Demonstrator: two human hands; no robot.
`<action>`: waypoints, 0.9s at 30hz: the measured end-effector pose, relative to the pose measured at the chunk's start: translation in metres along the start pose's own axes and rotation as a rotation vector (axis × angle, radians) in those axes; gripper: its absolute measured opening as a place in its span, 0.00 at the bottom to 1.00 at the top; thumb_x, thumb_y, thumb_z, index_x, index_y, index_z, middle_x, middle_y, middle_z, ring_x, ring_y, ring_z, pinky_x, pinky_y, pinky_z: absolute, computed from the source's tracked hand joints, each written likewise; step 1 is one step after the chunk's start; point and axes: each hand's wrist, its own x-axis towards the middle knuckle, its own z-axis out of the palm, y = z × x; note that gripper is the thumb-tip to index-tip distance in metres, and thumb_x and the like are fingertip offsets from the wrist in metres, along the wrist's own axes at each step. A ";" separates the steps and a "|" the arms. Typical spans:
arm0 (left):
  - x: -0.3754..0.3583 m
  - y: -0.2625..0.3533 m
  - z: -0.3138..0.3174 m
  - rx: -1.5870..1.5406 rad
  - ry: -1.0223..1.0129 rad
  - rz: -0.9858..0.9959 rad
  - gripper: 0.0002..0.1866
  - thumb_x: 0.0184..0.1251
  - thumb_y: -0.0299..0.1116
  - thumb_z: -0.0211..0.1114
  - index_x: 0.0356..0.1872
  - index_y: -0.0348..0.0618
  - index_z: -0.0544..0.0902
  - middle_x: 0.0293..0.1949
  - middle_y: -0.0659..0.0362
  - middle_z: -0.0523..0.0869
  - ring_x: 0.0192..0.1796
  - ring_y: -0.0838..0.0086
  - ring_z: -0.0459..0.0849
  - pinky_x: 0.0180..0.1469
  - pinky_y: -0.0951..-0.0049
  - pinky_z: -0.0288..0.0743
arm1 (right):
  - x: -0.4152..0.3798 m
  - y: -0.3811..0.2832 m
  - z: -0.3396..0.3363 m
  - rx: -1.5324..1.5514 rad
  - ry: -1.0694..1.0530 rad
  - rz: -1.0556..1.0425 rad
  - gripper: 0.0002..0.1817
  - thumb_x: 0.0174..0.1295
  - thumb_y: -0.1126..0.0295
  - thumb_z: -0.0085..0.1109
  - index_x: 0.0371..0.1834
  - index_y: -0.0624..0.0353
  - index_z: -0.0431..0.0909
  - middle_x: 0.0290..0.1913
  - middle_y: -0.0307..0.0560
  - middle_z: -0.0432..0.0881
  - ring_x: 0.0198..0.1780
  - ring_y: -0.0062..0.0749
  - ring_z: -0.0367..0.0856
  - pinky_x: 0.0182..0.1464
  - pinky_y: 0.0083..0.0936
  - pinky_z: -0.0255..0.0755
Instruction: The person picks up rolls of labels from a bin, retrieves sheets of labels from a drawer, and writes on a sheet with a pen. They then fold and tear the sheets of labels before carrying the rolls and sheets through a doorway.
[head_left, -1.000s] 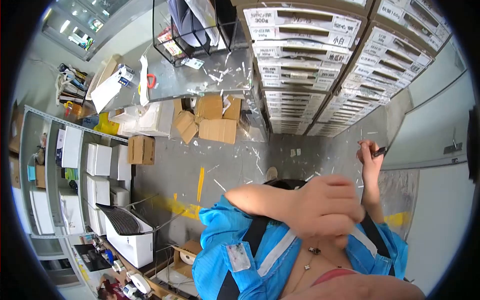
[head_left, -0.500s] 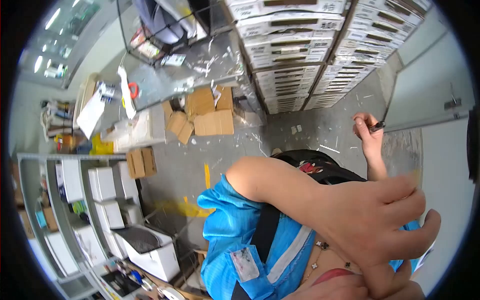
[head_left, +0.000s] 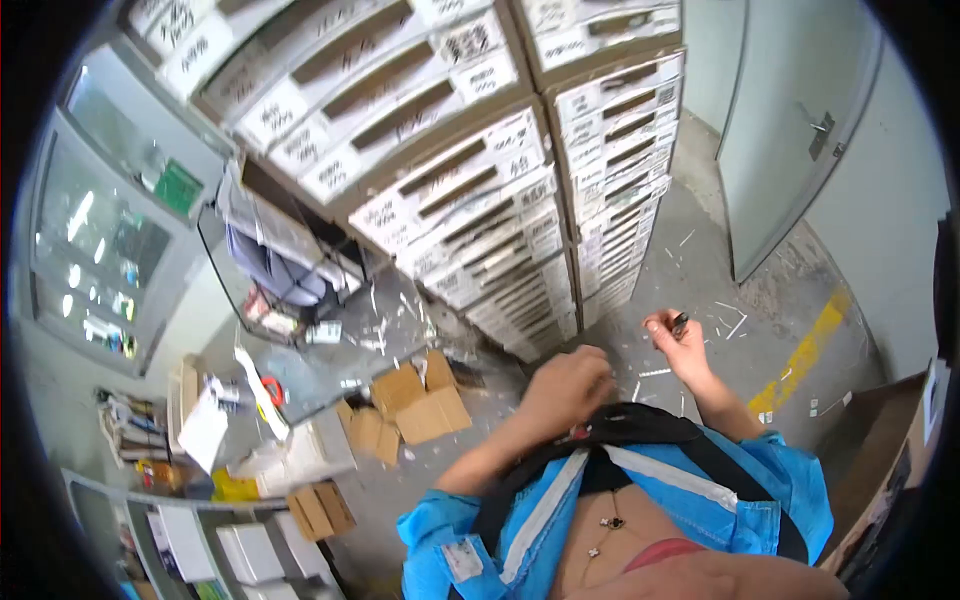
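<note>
The step in hand looks like carrying: at about three o'clock in the view, the right hand [head_left: 684, 350] has its grip nearly closed, thumb and fingers pinching a small black object [head_left: 681, 322]. Keeping that object secure calls for a steady pinch. The left hand [head_left: 568, 388], between four and five o'clock, is curled near black cloth [head_left: 650, 424]; whether its grip holds anything, I cannot tell. Labelled drawers [head_left: 475, 250] stand at twelve, a tabletop [head_left: 318, 366] at eight.

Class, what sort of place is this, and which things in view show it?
Probably a storeroom or packing area: a tall rack of labelled slots, cardboard boxes and shelving holding white boxes suggest it.
</note>
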 end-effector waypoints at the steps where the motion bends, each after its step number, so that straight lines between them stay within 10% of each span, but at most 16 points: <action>1: -0.016 -0.015 0.002 0.043 -0.065 -0.144 0.11 0.51 0.32 0.64 0.29 0.42 0.70 0.31 0.54 0.77 0.31 0.59 0.77 0.32 0.65 0.70 | -0.003 0.004 -0.001 -0.029 0.034 0.017 0.08 0.59 0.68 0.54 0.32 0.63 0.77 0.25 0.33 0.74 0.25 0.12 0.66 0.27 0.13 0.62; 13: -0.134 -0.045 0.037 -0.170 0.123 -0.733 0.15 0.54 0.34 0.63 0.41 0.43 0.72 0.28 0.55 0.80 0.30 0.65 0.79 0.33 0.69 0.71 | 0.107 0.092 0.159 0.002 -0.395 -0.091 0.11 0.64 0.66 0.46 0.34 0.62 0.76 0.17 0.29 0.61 0.20 0.12 0.56 0.23 0.13 0.52; 17: -0.171 -0.044 0.063 -0.281 0.313 -0.902 0.14 0.53 0.33 0.63 0.41 0.42 0.73 0.28 0.55 0.80 0.31 0.65 0.79 0.34 0.70 0.71 | 0.078 0.170 0.155 -0.068 -0.310 0.336 0.15 0.61 0.60 0.50 0.29 0.63 0.74 0.16 0.34 0.63 0.16 0.15 0.58 0.18 0.16 0.52; 27: -0.212 -0.007 0.190 -0.556 0.800 -1.401 0.11 0.56 0.31 0.60 0.39 0.40 0.75 0.30 0.54 0.80 0.33 0.67 0.80 0.36 0.72 0.73 | 0.113 0.289 0.174 0.173 -0.345 0.491 0.15 0.59 0.60 0.53 0.30 0.62 0.73 0.15 0.34 0.62 0.16 0.18 0.58 0.20 0.19 0.54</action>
